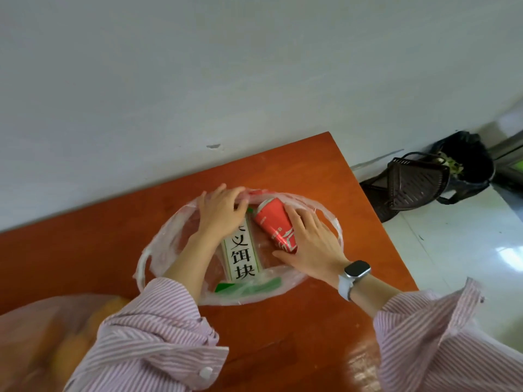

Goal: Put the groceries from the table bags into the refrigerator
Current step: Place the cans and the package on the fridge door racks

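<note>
Hands [220,207] [308,244] reach into bag [169,236], right gripping can [276,226].

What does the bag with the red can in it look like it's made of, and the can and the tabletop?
Bag: thin clear plastic film, crinkled and see-through. Red can: likely metal, glossy printed surface. Tabletop: looks like smooth reddish-brown wood or laminate, slightly reflective.
</note>
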Demonstrator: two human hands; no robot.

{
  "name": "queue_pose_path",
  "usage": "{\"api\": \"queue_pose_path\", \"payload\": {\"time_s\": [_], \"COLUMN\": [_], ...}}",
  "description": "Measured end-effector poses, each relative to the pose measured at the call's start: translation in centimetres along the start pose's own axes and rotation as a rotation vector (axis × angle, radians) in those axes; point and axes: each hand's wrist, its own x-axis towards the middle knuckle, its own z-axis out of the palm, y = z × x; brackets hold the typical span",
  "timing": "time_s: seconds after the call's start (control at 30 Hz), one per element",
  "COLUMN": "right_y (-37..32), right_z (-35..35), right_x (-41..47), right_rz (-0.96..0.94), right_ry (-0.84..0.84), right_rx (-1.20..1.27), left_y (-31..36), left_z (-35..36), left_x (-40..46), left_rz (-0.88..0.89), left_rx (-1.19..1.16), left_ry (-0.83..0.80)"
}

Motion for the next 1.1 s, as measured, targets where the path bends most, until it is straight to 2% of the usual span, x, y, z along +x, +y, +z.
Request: {"api": "queue_pose_path", "payload": {"time_s": [0.07,0.13,0.2,0.23,0.33,0.37,0.53,0.67,0.9,1.03,1.1], "right_y": [0.1,0.3,0.3,0.3,0.3,0.4,0.7,0.7,0.3,0.2,0.2], "right_z": [0.1,0.2,0.2,0.2,0.2,0.2,0.5,0.6,0.5,0.3,0.2], "right_x": [0.1,0.1,0.2,0.2,0.4,0.5,0.7,0.6,0.5,0.5,0.4], "right_rz": [0.027,0.021,0.044,0.062,0.081,0.087,0.091,0.102,0.130,0.134,0.132], "right_ry": [-0.047,-0.044,-0.052,-0.057,-0.066,-0.066,-0.079,-0.081,-0.077,-0.085,-0.098], "right_rx": [-0.038,-0.061,-0.021,0.015,0.077,0.092,0.150,0.186,0.184,0.195,0.197], "left_y": [-0.3,-0.2,0.3,0.8,2.2,2.4,3.0,3.1,3.6,4.3,4.6], "left_z": [-0.8,-1.1,-0.6,-0.4,1.0,1.5,2.9,2.8,2.4,1.9,1.6], "left_x": [-1.1,-3.1,-5.5,-6.5,-7.8,-7.8,-7.2,-7.5,-9.1,-10.0,-10.4], "left_rz": [-0.028,0.044,0.062,0.006,-0.322,-0.377,-0.451,-0.387,-0.188,0.023,0.070], "left_rx": [-0.121,-0.019,0.107,0.124,0.066,0.053,-0.014,-0.106,-0.270,-0.153,-0.182], "left_ry": [0.157,0.384,0.512,0.483,0.235,0.185,0.115,0.172,0.400,0.517,0.560]}}
